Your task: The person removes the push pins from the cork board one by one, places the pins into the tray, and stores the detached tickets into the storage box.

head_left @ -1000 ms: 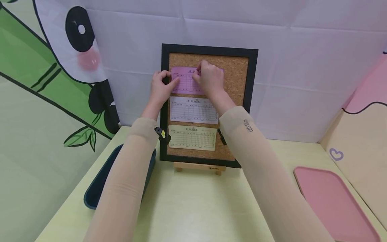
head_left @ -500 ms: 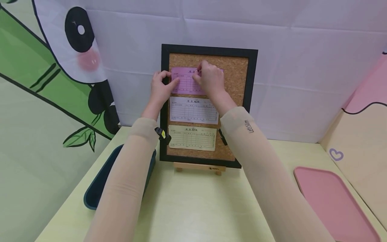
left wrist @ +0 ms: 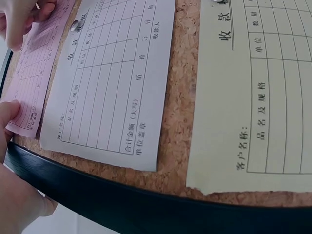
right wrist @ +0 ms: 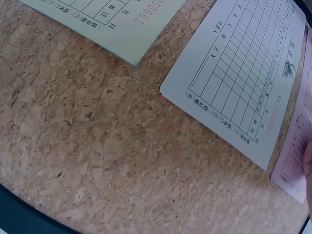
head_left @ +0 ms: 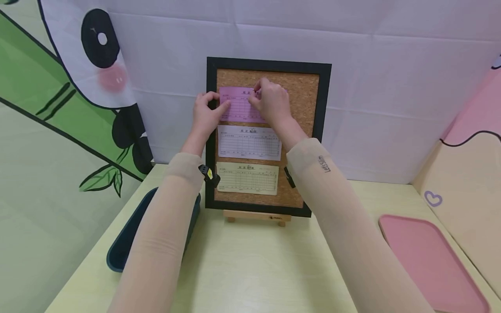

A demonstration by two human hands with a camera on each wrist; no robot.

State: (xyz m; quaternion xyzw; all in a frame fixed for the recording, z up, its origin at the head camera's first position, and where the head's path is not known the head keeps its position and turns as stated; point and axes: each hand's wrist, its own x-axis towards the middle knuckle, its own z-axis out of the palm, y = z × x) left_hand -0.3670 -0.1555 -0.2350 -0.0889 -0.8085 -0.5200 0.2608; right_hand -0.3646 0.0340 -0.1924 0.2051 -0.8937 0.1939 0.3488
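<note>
Both arms extend forward and upward from the near edge of the scene, each covered to the wrist by a beige sleeve. The left hand [head_left: 206,112] is raised at the far left, fingers curled, thumb extended rightward with its tip pressed flat. The right hand [head_left: 270,102] is raised just to the right of it, knuckles toward the viewer, fingers bent, fingertips [head_left: 256,89] gathered in a pinch at its upper left. The two hands are near each other but apart.
</note>
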